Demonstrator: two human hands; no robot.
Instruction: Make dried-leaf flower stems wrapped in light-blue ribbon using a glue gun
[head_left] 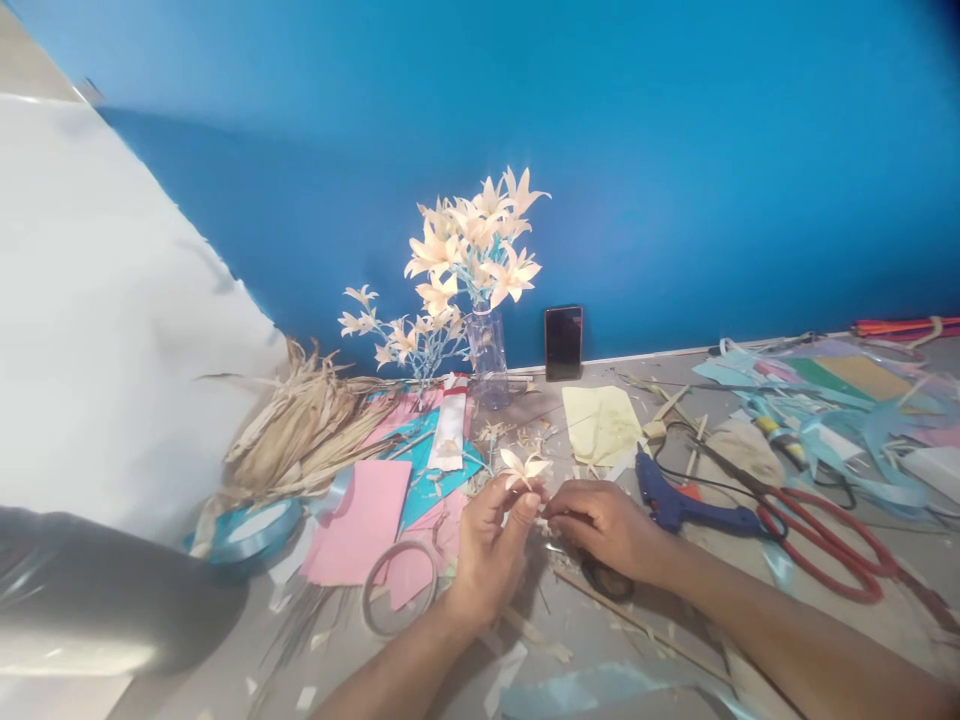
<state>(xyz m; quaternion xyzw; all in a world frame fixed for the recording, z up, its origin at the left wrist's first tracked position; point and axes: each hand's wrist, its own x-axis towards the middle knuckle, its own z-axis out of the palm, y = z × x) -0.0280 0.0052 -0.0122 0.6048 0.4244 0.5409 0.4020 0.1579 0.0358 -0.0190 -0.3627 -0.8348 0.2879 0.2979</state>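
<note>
Left hand (pixel 491 545): closed, thumb and forefinger pinching the base of the paper flower, well in front of the vase (pixel 487 355).
Right hand (pixel 600 525): in front of the vase and slightly right, fingers curled, tips meeting the left hand at the flower's base; cannot tell whether gripping anything.
Paper flower (pixel 525 467): small, cream, petals spread upward, held above the tabletop directly in front of the vase.
Vase: clear, upright by the blue wall, filled with a bunch of cream flowers (pixel 472 240).
Phone (pixel 563 342): just right of the vase, upright against the wall.
Glue gun (pixel 682 505): blue, lying front-right of the vase, just beside the right hand.
Scissors (pixel 825 545): red-handled, farther right of the vase than the glue gun.
Pink paper (pixel 360 520): flat, front-left of the vase.
Tape ring (pixel 399 590): front-left of the vase, near the left wrist.
Dried leaves (pixel 300 430): heaped left of the vase.
</note>
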